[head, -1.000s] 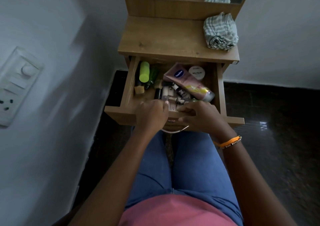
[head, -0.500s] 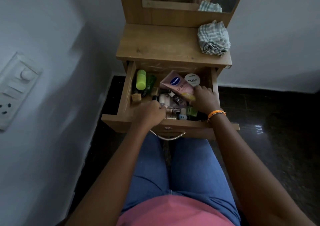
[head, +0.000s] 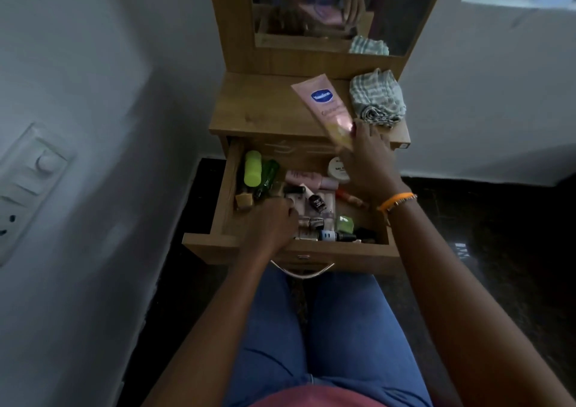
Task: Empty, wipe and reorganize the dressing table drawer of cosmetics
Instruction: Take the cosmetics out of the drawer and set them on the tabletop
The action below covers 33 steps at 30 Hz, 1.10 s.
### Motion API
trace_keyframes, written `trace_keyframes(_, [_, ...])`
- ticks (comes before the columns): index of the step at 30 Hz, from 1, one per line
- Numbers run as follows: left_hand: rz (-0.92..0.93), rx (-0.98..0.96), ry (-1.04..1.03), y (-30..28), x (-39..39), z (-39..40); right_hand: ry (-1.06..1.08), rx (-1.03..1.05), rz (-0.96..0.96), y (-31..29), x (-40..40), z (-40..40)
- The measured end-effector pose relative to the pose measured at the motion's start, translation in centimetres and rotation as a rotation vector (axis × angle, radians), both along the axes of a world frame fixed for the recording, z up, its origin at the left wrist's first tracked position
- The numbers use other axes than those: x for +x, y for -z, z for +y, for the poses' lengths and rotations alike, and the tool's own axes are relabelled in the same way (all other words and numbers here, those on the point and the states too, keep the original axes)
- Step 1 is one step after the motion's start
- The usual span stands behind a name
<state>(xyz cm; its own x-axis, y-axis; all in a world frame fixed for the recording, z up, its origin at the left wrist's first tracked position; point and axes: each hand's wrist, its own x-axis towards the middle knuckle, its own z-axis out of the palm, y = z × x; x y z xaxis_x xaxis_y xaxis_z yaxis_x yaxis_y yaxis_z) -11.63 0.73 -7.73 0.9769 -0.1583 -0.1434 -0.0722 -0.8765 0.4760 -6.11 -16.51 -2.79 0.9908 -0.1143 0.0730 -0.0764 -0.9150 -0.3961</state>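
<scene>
The pink tube [head: 324, 104] bears a blue oval badge reading "Vaseline"; below the badge runs a line of larger lettering, too blurred to read; the round white jar [head: 336, 171] in the drawer [head: 224, 219] shows "NAIL" on its lid, the rest of the print hidden or too small; the small bottles [head: 314, 202] carry labels, but none legible.

White wall switch panel [head: 26, 185], dark glossy floor [head: 486, 229], perhaps tiled
</scene>
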Motion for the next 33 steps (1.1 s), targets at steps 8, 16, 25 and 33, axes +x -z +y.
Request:
trace_keyframes(8, [-0.013,-0.031,-0.018,0.3,0.2,0.3,0.275,-0.074,-0.069,-0.4,5.1,2.4])
trace_keyframes(16, [0.064,-0.114,-0.174,1.1,0.5,0.2,0.155,-0.11,-0.394,-0.3,2.0,2.7])
trace_keyframes(25, [0.246,-0.082,-0.224,2.0,1.9,0.7,-0.092,0.027,0.125,7.3,-2.3,2.4])
trace_keyframes(33, [0.246,-0.02,-0.202,2.4,2.1,0.7,-0.069,-0.044,0.302,6.7,-0.8,2.1])
